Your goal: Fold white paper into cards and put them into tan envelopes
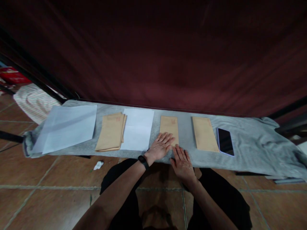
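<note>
A brown paper envelope with a red mark near its top right lies in front of me on the grey cloth. Across its lower part rests my left hand, flat with fingers stretched out; a dark band circles that wrist. My right hand is also flat, its fingertips at the envelope's lower right corner. Left of these, a white sheet of paper lies beside a small stack of brown envelopes. Another brown envelope lies to the right. My hands hide the envelope's bottom edge.
More white paper sheets lie at the left end of the cloth-covered bench. A phone with a dark screen is on the right. Behind stands a dark red curtain. A white scrap lies on the tiled floor.
</note>
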Available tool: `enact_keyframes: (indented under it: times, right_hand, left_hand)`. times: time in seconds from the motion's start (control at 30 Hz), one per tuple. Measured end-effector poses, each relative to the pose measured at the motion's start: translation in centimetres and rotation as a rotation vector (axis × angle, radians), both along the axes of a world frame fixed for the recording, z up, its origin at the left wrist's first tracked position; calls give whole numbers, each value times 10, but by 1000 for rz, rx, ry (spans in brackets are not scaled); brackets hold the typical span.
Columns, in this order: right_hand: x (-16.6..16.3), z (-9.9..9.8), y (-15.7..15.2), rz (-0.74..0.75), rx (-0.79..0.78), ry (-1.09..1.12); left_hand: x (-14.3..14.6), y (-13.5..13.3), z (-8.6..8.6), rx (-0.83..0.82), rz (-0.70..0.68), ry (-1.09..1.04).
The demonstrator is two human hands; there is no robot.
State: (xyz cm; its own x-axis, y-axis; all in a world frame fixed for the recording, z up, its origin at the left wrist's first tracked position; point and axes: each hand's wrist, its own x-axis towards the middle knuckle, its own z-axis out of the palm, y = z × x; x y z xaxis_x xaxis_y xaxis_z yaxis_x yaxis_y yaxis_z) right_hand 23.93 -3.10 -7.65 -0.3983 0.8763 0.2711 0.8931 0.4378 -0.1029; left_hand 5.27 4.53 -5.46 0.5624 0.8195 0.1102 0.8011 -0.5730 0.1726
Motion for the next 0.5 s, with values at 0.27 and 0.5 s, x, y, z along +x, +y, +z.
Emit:
enact_keyframes:
  times: [0.27,0.5]
  right_hand:
    - [5,-7,-2,-21,50,6]
    - [7,-5,-3,-46,60,2]
  left_hand:
    - [-6,-2,-4,-9,72,-32]
    - [-16,-7,-6,41,130,-40]
